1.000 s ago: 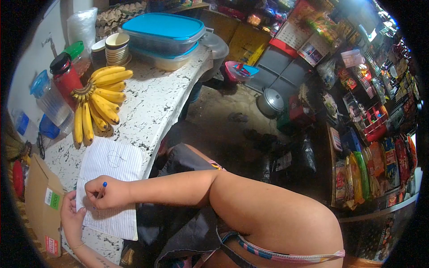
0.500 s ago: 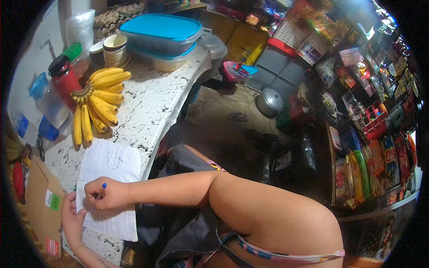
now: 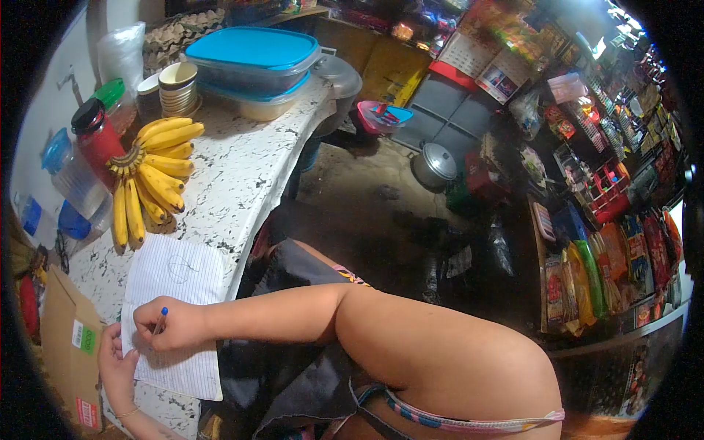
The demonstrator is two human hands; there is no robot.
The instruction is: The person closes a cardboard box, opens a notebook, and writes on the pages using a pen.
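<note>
R hand point(image 3: 172, 324) fingers curled tight round slim blue-ended pen point(image 3: 160, 320), L hand point(image 3: 116, 361) half-curled, thumb on near-L edge of lined white paper point(image 3: 182, 280)

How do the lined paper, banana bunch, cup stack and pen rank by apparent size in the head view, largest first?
1. Lined paper, partly covered by the right hand
2. Banana bunch
3. Cup stack
4. Pen, partly hidden
</note>
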